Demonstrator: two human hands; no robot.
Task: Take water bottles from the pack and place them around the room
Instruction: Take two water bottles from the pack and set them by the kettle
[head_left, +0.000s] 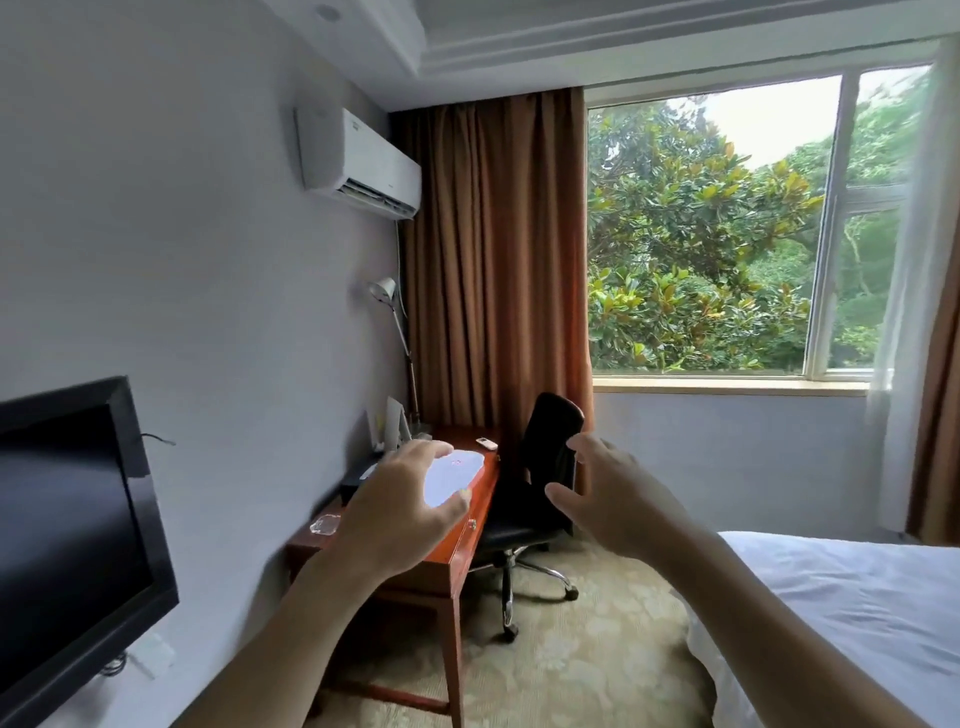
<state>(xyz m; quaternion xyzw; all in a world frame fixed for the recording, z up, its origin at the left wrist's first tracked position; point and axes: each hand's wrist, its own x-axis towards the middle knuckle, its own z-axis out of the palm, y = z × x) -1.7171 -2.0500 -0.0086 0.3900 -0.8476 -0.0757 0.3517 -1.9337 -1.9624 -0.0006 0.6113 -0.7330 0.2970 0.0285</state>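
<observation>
Bedroom, both hands (395, 512) outstretched, empty

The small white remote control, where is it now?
In the head view, the remote control lies on the wooden desk, near its far edge beside the black chair.

Desk (457, 558) against left wall; chair (540, 499) right of desk; bed (841, 613) far right.
</observation>
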